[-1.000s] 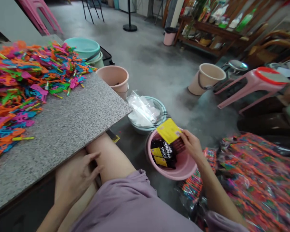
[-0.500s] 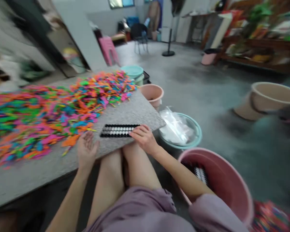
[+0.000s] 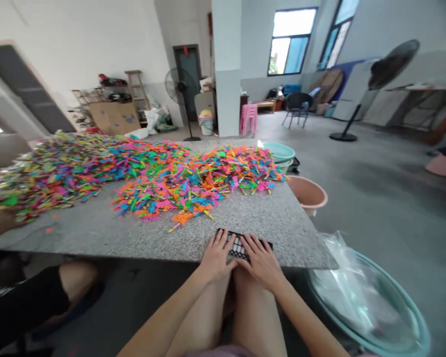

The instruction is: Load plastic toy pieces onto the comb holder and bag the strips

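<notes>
A black slotted rack [image 3: 238, 247] with pale cells lies flat near the front edge of the grey stone table [image 3: 286, 230]. My left hand [image 3: 216, 257] rests on its left part, fingers stretched forward and a little apart. Over the right part lies my right hand [image 3: 262, 263], its fingers spread flat in the same way. Both hands hide much of the rack; its middle shows between them. Just beyond is a heap of small colourful plastic pieces [image 3: 193, 186], a few orange and yellow ones lying closest to my left hand.
A larger heap of pieces [image 3: 70, 163] covers the table's far left, where another person's arm [image 3: 0, 223] reaches in. Right of the table stand a pink bucket [image 3: 307, 192] and a teal basin [image 3: 418, 317] holding clear plastic bags [image 3: 351, 285]. Standing fans [image 3: 344, 136] are farther back.
My view has swung to the left. My left hand has moved from beside the rack onto it, and my right hand has gone from gripping its right end to lying flat on top.
</notes>
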Demonstrator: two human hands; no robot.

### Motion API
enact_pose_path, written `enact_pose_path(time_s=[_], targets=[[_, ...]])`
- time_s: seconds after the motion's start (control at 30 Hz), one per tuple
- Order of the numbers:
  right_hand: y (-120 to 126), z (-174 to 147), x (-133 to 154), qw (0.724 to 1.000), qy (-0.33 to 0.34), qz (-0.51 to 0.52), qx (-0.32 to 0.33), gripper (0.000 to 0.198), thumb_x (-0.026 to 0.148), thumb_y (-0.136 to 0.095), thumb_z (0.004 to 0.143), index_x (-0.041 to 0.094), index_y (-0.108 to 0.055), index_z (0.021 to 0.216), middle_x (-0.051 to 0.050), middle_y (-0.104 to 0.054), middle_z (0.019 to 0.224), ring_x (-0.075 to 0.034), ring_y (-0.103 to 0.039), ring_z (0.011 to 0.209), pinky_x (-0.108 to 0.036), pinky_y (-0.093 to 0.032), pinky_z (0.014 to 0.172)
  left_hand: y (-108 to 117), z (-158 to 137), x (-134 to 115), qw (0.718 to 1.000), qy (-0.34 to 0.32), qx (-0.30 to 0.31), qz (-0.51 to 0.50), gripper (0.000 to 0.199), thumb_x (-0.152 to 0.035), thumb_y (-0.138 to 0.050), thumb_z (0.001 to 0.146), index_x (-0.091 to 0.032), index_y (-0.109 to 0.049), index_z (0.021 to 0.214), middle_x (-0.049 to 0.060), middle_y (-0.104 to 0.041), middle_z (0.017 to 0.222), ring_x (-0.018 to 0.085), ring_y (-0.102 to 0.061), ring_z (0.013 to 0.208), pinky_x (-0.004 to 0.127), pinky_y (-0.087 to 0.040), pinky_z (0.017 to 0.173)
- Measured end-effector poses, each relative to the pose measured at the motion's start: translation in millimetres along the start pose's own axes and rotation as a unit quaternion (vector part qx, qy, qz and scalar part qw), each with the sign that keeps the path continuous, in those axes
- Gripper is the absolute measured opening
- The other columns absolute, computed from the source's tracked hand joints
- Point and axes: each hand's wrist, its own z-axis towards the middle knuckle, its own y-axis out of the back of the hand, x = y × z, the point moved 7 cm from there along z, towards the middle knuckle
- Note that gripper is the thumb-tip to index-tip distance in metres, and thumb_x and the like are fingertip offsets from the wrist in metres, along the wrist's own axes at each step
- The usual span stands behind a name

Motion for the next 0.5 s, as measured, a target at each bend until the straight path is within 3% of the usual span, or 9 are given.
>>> enact_pose_path(time_s=[0.13,0.2,0.33,0.4,0.5], targets=[[-4,3,-27,0.997,0.019,0.033,0.065,0.057,0.043,-0.041,0.096,0.028,-0.032,0.151,-0.007,-0.037,0.153,-0.027,-0.030,0.143,-0.058,-0.021,0.115,0,-10,1,1.000,-0.008,-0.002,0.004,0.070,-0.061,-0.058,0.085,-0.025,-0.045,0.143,0.017,-0.036,0.153,0.036,-0.034,0.140,0.055,-0.035,0.109],[-2,13,-34,0.993,0.004,0.058,0.103,0.057,0.042,-0.046,0.093,0.029,-0.039,0.148,-0.008,-0.041,0.151,-0.027,-0.032,0.142,-0.058,-0.021,0.115,-2,-15,1,1.000,-0.008,-0.006,-0.004,0.062,-0.054,-0.064,0.084,-0.025,-0.051,0.138,0.017,-0.041,0.150,0.036,-0.040,0.137,0.056,-0.036,0.108],[17,32,-20,0.986,-0.011,0.095,0.137,0.060,0.044,-0.065,0.080,0.023,-0.055,0.136,-0.014,-0.051,0.143,-0.032,-0.046,0.133,-0.058,-0.029,0.112,7,-22,2,0.998,0.002,-0.010,-0.064,0.040,-0.033,-0.067,0.087,-0.022,-0.061,0.125,0.016,-0.053,0.141,0.032,-0.046,0.132,0.054,-0.032,0.112],[37,38,-1,0.992,0.016,0.097,0.085,0.062,0.043,-0.068,0.078,0.023,-0.055,0.136,-0.014,-0.052,0.142,-0.031,-0.049,0.130,-0.056,-0.031,0.111,19,-21,12,0.992,0.027,-0.006,-0.124,0.028,-0.030,-0.062,0.090,-0.022,-0.065,0.117,0.013,-0.064,0.127,0.029,-0.057,0.122,0.048,-0.040,0.106],[72,42,27,0.993,0.039,0.051,-0.101,0.054,0.033,-0.056,0.090,0.023,-0.046,0.143,-0.012,-0.047,0.146,-0.027,-0.039,0.138,-0.053,-0.028,0.115,35,-14,42,0.975,0.084,0.000,-0.208,0.029,-0.036,-0.045,0.099,-0.018,-0.066,0.109,0.007,-0.073,0.095,0.021,-0.069,0.087,0.035,-0.054,0.081]])
